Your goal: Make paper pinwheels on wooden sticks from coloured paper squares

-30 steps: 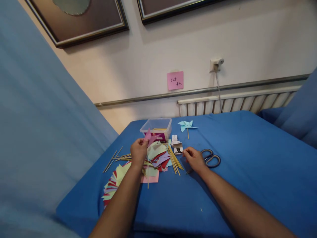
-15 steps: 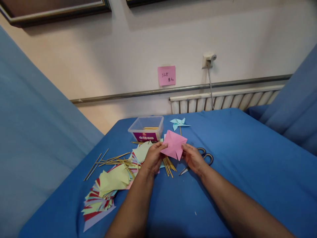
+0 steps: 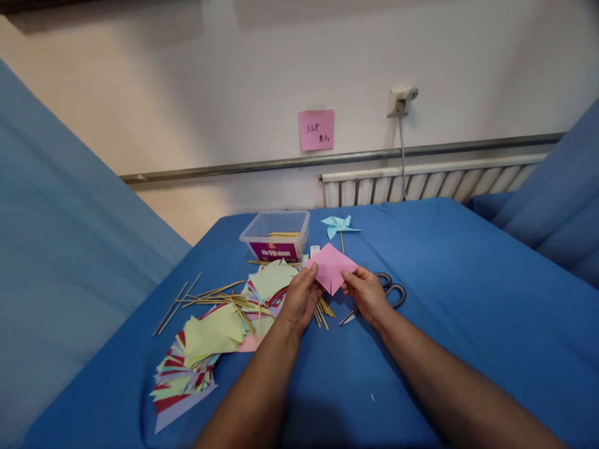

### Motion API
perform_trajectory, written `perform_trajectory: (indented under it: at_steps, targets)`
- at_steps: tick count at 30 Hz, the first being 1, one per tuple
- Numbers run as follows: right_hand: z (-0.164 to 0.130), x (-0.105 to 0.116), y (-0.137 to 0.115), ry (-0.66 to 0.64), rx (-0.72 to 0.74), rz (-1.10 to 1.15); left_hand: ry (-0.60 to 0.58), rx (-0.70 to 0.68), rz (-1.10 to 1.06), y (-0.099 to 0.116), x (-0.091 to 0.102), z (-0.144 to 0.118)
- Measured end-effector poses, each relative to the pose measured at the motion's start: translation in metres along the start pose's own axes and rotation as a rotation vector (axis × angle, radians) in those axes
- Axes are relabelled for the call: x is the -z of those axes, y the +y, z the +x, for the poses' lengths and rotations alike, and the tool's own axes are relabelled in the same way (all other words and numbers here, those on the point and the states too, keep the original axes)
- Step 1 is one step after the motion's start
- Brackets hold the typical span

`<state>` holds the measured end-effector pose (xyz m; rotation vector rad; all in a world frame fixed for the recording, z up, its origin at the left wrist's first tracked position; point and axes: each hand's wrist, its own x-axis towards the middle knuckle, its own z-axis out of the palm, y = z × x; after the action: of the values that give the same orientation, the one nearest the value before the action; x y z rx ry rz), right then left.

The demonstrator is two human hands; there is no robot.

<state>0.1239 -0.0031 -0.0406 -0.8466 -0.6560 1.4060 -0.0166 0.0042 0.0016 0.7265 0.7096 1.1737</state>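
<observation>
Pinching 1 pink paper square [image 3: 331, 267] between my left hand [image 3: 299, 298] and right hand [image 3: 367, 294]; 1 blue pinwheel [image 3: 339, 225] looks finished, paper stacks [image 3: 201, 349] and sticks [image 3: 219, 296] remain.

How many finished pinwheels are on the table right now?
1: a light blue pinwheel on its stick, lying beside the clear plastic box. The stacked papers could hide another.

This is looking like a craft room inside a building. A blue cloth is covering the desk [image 3: 444, 299]. A white radiator [image 3: 421, 184] is standing along the plain wall beyond the hands, a pink note [image 3: 316, 130] is sticking above it, and a plug [image 3: 401, 100] is sitting in a wall socket.
</observation>
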Motion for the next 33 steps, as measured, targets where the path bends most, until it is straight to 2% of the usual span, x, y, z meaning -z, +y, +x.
perform_trajectory:
  at_steps: [4,9,13,15,18,21,27,33]
  targets:
    - [-0.003,-0.001,0.003,-0.015,0.030,-0.138,0.045,-0.092,0.044,-0.007,0.001,0.002]
    - [-0.004,-0.001,0.007,-0.054,0.098,-0.292,0.107,-0.112,0.036,-0.008,0.000,0.003]
    - [-0.006,0.000,0.003,0.000,0.322,-0.355,0.195,-0.126,0.004,-0.006,0.002,0.005]
    - [-0.009,0.001,-0.001,0.017,0.478,-0.498,0.211,-0.115,-0.020,-0.005,0.003,0.006]
    - [-0.014,0.001,-0.006,-0.063,0.661,-0.790,0.207,-0.098,-0.049,-0.005,0.005,0.007]
    - [-0.017,-0.001,-0.009,-0.148,0.764,-0.972,0.186,-0.102,-0.060,-0.004,0.005,0.006]
    - [-0.016,-0.003,-0.010,-0.155,0.842,-1.079,0.111,-0.078,-0.049,-0.002,0.000,0.001]
    - [-0.015,-0.002,-0.010,-0.084,0.787,-0.992,0.049,-0.044,-0.039,-0.004,-0.002,-0.001]
